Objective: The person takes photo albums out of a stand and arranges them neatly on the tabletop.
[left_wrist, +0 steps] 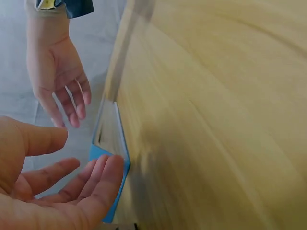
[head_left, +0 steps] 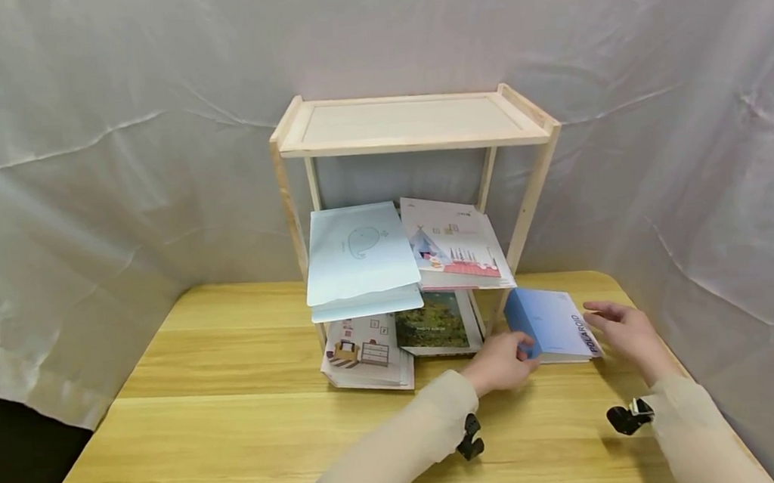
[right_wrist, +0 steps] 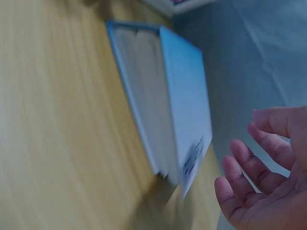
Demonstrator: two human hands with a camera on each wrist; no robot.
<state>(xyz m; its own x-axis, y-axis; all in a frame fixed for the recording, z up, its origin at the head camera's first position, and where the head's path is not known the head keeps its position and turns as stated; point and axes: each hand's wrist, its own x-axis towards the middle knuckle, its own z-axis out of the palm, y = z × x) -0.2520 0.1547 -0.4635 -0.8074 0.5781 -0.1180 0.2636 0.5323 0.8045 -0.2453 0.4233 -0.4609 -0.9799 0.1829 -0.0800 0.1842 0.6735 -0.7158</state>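
A thick blue photo album [head_left: 557, 323] marked POLAROID lies on the table to the right of a wooden shelf. My left hand [head_left: 505, 361] is at its left front corner, fingers loosely bent and holding nothing. In the left wrist view, that hand's fingertips [left_wrist: 112, 167] overlap the album's blue spine end. On the album's other side is my right hand [head_left: 629, 332], fingers spread and relaxed. The right wrist view shows a gap between the right hand [right_wrist: 268, 172] and the album's cover [right_wrist: 184, 96].
The two-level shelf [head_left: 412, 122] stands at the back. On its middle level are a whale-print album [head_left: 360, 247] and a tent-picture album [head_left: 455, 240]. Below are a furniture-picture album [head_left: 368, 353] and a green PHOTO ALBUM [head_left: 437, 325]. Grey cloth [head_left: 717, 193] hangs close on the right.
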